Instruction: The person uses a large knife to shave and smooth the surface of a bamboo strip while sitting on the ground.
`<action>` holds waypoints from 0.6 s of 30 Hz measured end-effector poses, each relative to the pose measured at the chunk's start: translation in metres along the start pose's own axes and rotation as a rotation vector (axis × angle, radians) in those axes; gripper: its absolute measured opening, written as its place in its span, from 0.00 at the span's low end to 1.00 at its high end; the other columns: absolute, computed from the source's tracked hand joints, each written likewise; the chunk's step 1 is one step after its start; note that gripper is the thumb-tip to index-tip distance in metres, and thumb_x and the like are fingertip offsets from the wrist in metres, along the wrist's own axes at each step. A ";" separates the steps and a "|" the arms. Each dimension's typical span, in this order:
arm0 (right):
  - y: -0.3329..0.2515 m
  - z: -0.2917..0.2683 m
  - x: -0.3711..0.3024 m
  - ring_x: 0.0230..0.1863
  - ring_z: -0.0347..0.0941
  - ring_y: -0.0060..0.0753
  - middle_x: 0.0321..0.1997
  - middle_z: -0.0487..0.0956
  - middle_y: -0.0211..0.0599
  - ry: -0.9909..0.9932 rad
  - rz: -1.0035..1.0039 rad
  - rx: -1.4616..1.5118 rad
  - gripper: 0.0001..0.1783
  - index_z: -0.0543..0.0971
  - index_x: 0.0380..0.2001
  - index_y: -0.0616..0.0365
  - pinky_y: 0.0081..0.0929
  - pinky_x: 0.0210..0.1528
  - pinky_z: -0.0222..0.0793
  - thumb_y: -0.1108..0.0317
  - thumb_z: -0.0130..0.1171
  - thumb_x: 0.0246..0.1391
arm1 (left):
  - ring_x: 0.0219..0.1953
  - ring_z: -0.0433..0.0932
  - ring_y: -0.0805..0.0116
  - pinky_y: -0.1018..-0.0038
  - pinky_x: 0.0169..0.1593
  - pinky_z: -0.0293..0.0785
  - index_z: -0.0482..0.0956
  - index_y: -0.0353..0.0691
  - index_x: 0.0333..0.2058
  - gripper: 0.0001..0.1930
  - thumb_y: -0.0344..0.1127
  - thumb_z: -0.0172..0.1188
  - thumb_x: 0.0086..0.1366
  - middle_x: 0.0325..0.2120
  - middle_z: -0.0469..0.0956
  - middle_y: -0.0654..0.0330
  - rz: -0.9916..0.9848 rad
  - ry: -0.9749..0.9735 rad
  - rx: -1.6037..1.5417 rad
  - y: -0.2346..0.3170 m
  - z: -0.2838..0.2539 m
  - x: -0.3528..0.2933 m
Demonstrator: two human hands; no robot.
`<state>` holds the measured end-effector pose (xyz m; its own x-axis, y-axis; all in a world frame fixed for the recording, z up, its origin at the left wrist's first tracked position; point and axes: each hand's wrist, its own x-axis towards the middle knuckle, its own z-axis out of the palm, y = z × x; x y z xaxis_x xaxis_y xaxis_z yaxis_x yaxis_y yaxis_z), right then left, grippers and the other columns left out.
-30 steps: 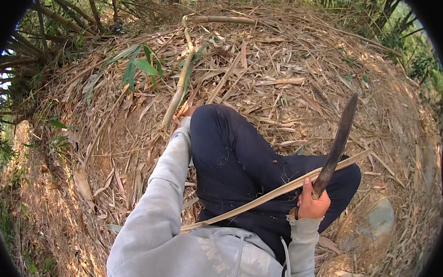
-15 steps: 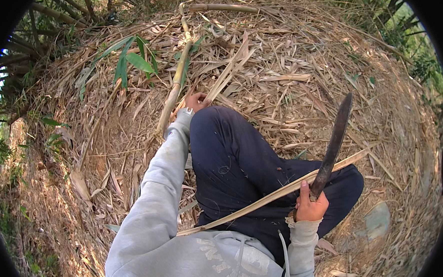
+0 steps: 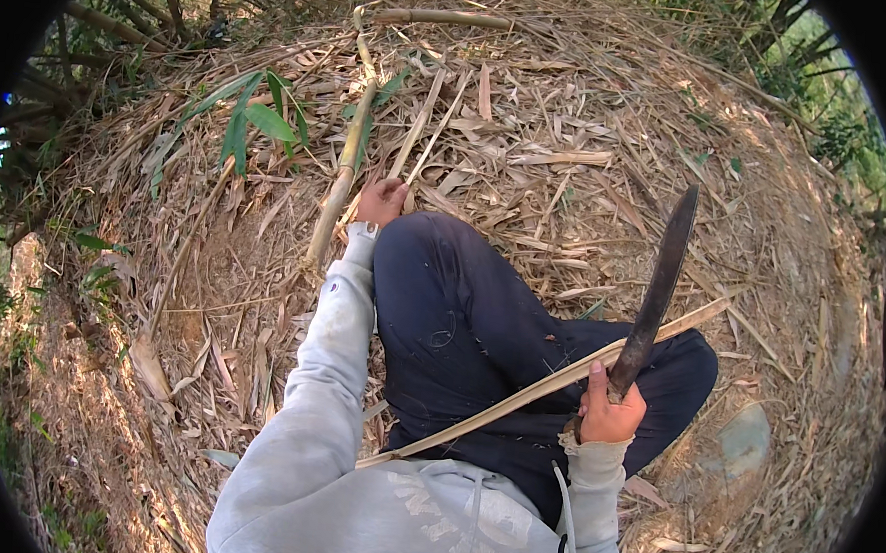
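Observation:
My left hand (image 3: 382, 201) is beyond my left knee, its fingers closed at the lower ends of pale split bamboo strips (image 3: 418, 125); the fingertips are partly hidden. A jointed bamboo pole (image 3: 347, 166) lies just left of that hand. My right hand (image 3: 611, 414) grips a machete (image 3: 658, 288) by its handle, the dark blade pointing up and away over my right knee. A longer bamboo strip (image 3: 501, 408) crosses my lap diagonally from my waist, passing behind the blade. My right thumb rests close to this strip; whether it presses on it, I cannot tell.
Dry leaves and bamboo litter (image 3: 572, 113) cover the ground. Green leaves (image 3: 261, 119) stand left of the pole, and another bamboo length (image 3: 442, 17) lies at the far side. A flat greyish piece (image 3: 743, 437) lies right of my knee. Bamboo stems (image 3: 115, 27) rise far left.
My left hand has shifted slightly left and nearer, and the strips at it have swung left toward the pole, now lying more spread apart. My right hand and the machete have barely moved.

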<state>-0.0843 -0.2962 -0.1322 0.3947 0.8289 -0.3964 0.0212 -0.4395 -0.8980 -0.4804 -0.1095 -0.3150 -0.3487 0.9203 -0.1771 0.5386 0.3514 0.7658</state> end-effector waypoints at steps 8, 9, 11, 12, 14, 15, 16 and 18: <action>-0.016 -0.003 0.013 0.14 0.61 0.14 0.17 0.70 0.25 -0.010 0.009 0.177 0.14 0.75 0.26 0.62 0.18 0.16 0.56 0.66 0.65 0.61 | 0.41 0.79 0.69 0.75 0.47 0.73 0.79 0.33 0.44 0.11 0.33 0.51 0.73 0.39 0.81 0.58 0.478 0.331 0.087 0.163 -0.056 -0.188; -0.021 -0.004 0.017 0.14 0.61 0.14 0.16 0.70 0.26 -0.019 0.005 0.212 0.14 0.74 0.26 0.62 0.18 0.15 0.56 0.66 0.65 0.61 | 0.43 0.79 0.67 0.73 0.49 0.72 0.79 0.33 0.45 0.10 0.32 0.52 0.72 0.40 0.80 0.56 0.418 0.125 -0.028 0.183 -0.055 -0.213; -0.035 -0.002 0.024 0.13 0.60 0.15 0.16 0.69 0.26 -0.041 -0.019 0.278 0.14 0.74 0.25 0.62 0.18 0.15 0.56 0.67 0.64 0.61 | 0.43 0.79 0.63 0.71 0.49 0.73 0.75 0.33 0.50 0.14 0.36 0.54 0.72 0.41 0.80 0.53 0.339 -0.288 -0.086 0.201 -0.050 -0.247; -0.045 -0.003 0.026 0.13 0.60 0.15 0.16 0.68 0.26 -0.057 -0.035 0.307 0.14 0.74 0.25 0.62 0.18 0.15 0.56 0.67 0.64 0.61 | 0.43 0.80 0.62 0.71 0.49 0.74 0.74 0.33 0.52 0.16 0.37 0.55 0.72 0.41 0.80 0.53 0.346 -0.449 -0.046 0.204 -0.046 -0.257; -0.058 -0.009 0.031 0.13 0.60 0.15 0.16 0.68 0.26 -0.082 -0.084 0.364 0.13 0.73 0.25 0.62 0.18 0.15 0.56 0.68 0.64 0.61 | 0.40 0.81 0.60 0.68 0.46 0.75 0.70 0.31 0.56 0.22 0.42 0.55 0.73 0.38 0.81 0.52 0.355 -0.690 0.134 0.201 -0.046 -0.268; -0.061 -0.016 0.033 0.13 0.61 0.15 0.15 0.69 0.25 -0.083 -0.114 0.370 0.13 0.75 0.26 0.62 0.18 0.15 0.56 0.67 0.65 0.60 | 0.30 0.79 0.64 0.70 0.38 0.76 0.70 0.30 0.53 0.22 0.46 0.51 0.75 0.29 0.79 0.55 0.226 -0.873 0.141 0.216 -0.050 -0.268; -0.065 -0.022 0.034 0.13 0.61 0.15 0.15 0.69 0.25 -0.077 -0.139 0.347 0.13 0.75 0.27 0.62 0.18 0.15 0.56 0.66 0.65 0.60 | 0.27 0.77 0.67 0.72 0.35 0.75 0.70 0.31 0.51 0.21 0.47 0.49 0.75 0.26 0.76 0.58 0.100 -0.995 -0.017 0.216 -0.051 -0.270; -0.072 -0.035 0.034 0.13 0.62 0.14 0.15 0.70 0.24 -0.069 -0.185 0.293 0.14 0.77 0.28 0.62 0.18 0.15 0.56 0.64 0.65 0.60 | 0.20 0.72 0.72 0.76 0.28 0.71 0.71 0.33 0.47 0.21 0.49 0.45 0.77 0.21 0.71 0.62 -0.184 -1.216 -0.333 0.213 -0.054 -0.279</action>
<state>-0.0406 -0.2481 -0.0743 0.3456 0.9110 -0.2249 -0.1820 -0.1700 -0.9685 -0.3101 -0.3005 -0.0690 0.6222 0.4884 -0.6119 0.2783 0.5925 0.7559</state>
